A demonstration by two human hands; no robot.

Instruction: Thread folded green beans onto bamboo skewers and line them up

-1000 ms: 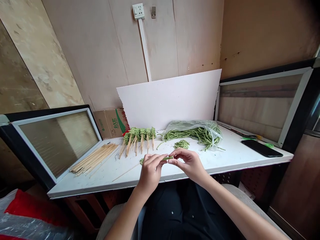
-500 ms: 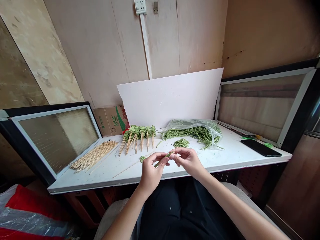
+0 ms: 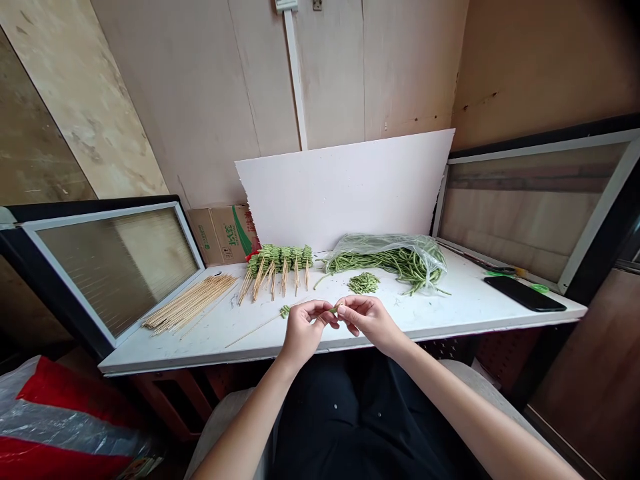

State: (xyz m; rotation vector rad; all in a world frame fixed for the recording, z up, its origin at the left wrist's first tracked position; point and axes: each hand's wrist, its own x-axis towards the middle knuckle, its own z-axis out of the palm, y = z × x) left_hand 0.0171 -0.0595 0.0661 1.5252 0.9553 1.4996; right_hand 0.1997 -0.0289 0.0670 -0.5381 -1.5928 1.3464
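Over the table's front edge, my left hand [image 3: 306, 329] and my right hand [image 3: 369, 318] meet, fingertips pinched on a short green bean [image 3: 334, 309]. Most of the bean is hidden by the fingers. Just left of my left hand lies a skewer [image 3: 254, 331] with a few green bean pieces [image 3: 285, 311] at its far end. Beyond my hands is a small pile of cut bean pieces [image 3: 364, 283]. Behind it, long green beans [image 3: 370, 261] lie in a clear plastic bag [image 3: 434, 257]. Filled bean skewers [image 3: 283, 263] are stacked at the back left, sticks toward me.
Bare bamboo skewers [image 3: 193, 305] lie in a bundle on the left of the white table [image 3: 440, 317]. A black phone [image 3: 525, 293] and a green ring-shaped item [image 3: 540, 288] are at the right. A white board [image 3: 345, 193] and a cardboard box [image 3: 220, 233] stand behind.
My view has tilted down slightly. Both hands stay together on the bean, which now shows less between the fingers. The things on the table have not moved.
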